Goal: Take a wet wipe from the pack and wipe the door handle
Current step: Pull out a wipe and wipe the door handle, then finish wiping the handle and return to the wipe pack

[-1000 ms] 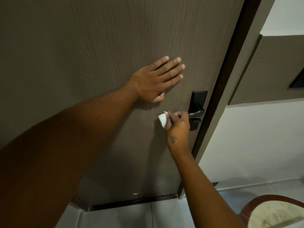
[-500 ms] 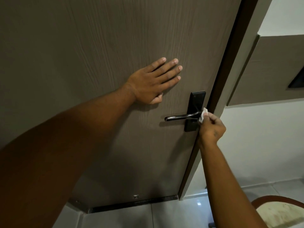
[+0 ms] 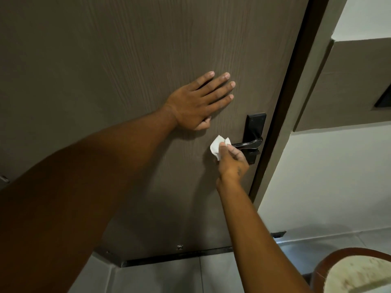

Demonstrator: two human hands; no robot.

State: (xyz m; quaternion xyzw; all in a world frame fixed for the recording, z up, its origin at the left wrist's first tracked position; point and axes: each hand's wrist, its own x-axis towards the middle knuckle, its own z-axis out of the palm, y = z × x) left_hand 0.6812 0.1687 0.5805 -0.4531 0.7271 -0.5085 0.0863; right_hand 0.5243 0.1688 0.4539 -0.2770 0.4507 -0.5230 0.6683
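Note:
A dark lever door handle (image 3: 250, 144) juts left from a black backplate (image 3: 255, 125) near the right edge of a brown wood-grain door (image 3: 127, 60). My right hand (image 3: 232, 162) grips a crumpled white wet wipe (image 3: 216, 146) and holds it at the free left end of the handle, covering that tip. My left hand (image 3: 200, 102) lies flat on the door up and left of the handle, fingers spread, holding nothing. The wipe pack is not in view.
The dark door frame (image 3: 283, 115) runs down the right of the door, with a pale wall (image 3: 328, 176) beyond. A round wooden-rimmed seat (image 3: 357, 271) sits at the bottom right on the grey tiled floor (image 3: 169, 278). A small door stop (image 3: 279, 234) is on the wall base.
My right hand slid the wipe from the handle's right end by the backplate back to its left tip. My left hand stayed flat on the door.

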